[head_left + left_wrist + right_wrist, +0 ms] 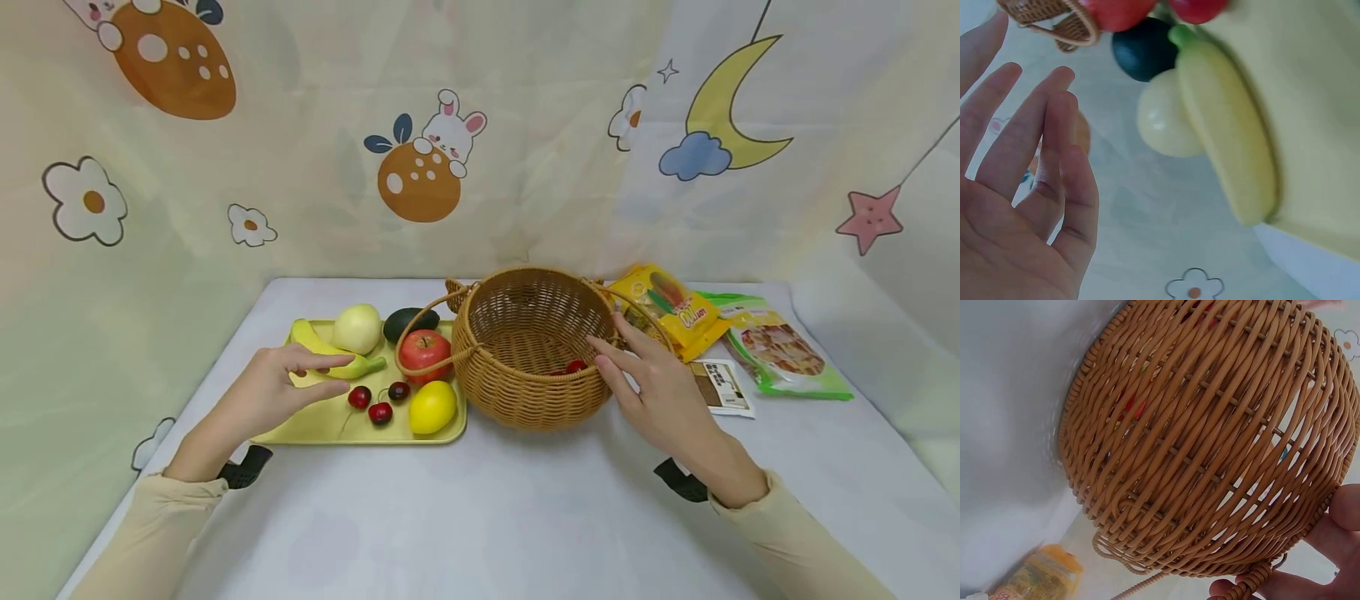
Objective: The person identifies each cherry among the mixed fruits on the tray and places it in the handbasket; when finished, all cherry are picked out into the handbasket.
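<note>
A round wicker basket (536, 400) stands mid-table, its two looped handles lowered to the sides. Red cherries (576, 366) show inside it. My right hand (667, 396) holds the basket's right rim; in the right wrist view the thumb (1346, 506) lies at the rim and fingers are about the handle's base. Over the left part of a yellow tray (307, 421), my left hand (273, 387) is held with thumb and fingers apart and nothing between them. The banana (318, 346) on the tray is nearest to it.
Also on the tray are a pale round fruit (357, 327), an avocado (408, 323), an apple (424, 350), a lemon (432, 407) and loose cherries (380, 412). Right of the basket lie a yellow packet (667, 308), a green-edged packet (783, 346) and a small white-and-brown packet (723, 387).
</note>
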Available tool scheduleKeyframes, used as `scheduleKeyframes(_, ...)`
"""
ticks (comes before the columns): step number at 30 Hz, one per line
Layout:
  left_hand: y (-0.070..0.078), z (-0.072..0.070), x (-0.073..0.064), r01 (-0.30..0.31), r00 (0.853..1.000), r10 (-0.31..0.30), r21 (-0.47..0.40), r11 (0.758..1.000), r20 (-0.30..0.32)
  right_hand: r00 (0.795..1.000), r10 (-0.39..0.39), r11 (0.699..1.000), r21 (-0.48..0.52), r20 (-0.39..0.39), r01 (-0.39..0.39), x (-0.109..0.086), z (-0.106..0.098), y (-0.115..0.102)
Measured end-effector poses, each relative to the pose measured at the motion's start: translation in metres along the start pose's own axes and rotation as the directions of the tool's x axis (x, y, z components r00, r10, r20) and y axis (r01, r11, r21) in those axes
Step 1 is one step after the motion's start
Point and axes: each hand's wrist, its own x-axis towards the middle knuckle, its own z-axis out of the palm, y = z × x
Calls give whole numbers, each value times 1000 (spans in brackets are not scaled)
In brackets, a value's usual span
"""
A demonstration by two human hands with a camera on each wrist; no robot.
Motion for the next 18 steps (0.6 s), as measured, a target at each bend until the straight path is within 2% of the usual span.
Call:
scheduleKeyframes(4, -12, 8, -5, -2, 1000, 2, 17, 1000, 4, 1000, 2, 1000, 0, 3, -2, 0, 0, 0)
scheduleKeyframes(7, -18, 13, -5, 0, 1000, -1, 27, 1000, 30, 1000, 4, 1000, 0, 8, -4, 0, -1, 0)
scheduleKeyframes(14, -28, 22, -4, 4, 996, -9, 55, 999, 92, 1000, 11, 1000, 11, 5, -11, -1, -1, -1)
scheduleKeyframes(18, -31, 26, -3, -22, 992, 15, 53, 998, 125, 1000, 6, 1000, 12, 3, -6, -1, -1, -1)
